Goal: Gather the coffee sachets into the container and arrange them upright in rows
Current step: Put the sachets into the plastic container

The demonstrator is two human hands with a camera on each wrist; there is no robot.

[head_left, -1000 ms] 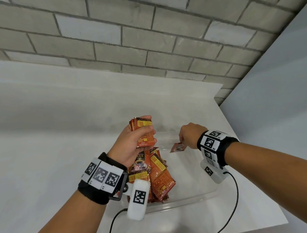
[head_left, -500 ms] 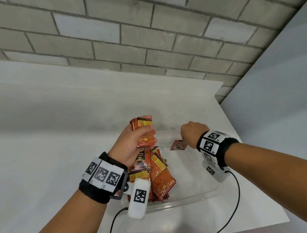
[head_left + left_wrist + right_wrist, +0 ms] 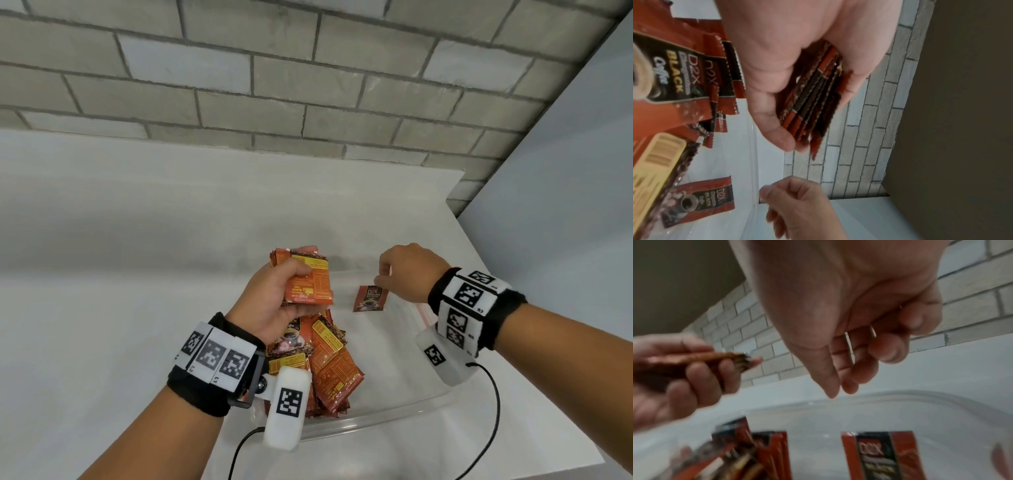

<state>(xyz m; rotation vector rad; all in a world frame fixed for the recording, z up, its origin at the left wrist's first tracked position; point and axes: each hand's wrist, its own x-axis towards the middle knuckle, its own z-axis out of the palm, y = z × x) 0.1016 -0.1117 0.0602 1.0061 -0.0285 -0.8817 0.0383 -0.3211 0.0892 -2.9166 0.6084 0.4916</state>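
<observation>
My left hand (image 3: 291, 274) grips a stack of orange-red coffee sachets (image 3: 311, 291) upright above the clear plastic container (image 3: 394, 419); the left wrist view shows the stack (image 3: 816, 100) edge-on between thumb and fingers. A loose pile of sachets (image 3: 329, 366) fills the container's left side. One single sachet (image 3: 370, 298) sits in the far part of the container, printed face towards me. My right hand (image 3: 385, 274) hovers just above its top corner, loosely curled and holding nothing; the right wrist view shows it (image 3: 838, 382) clear of the sachet (image 3: 879, 454).
The container stands on a white counter (image 3: 137, 308) near its right edge. A grey brick wall (image 3: 274, 85) rises behind and a plain grey wall (image 3: 565, 205) closes the right side. Black cables (image 3: 493, 411) trail from both wrist cameras.
The right hand let go of the single sachet and lifted slightly off it; the sachet now rests in the container. The left hand and its stack stayed put.
</observation>
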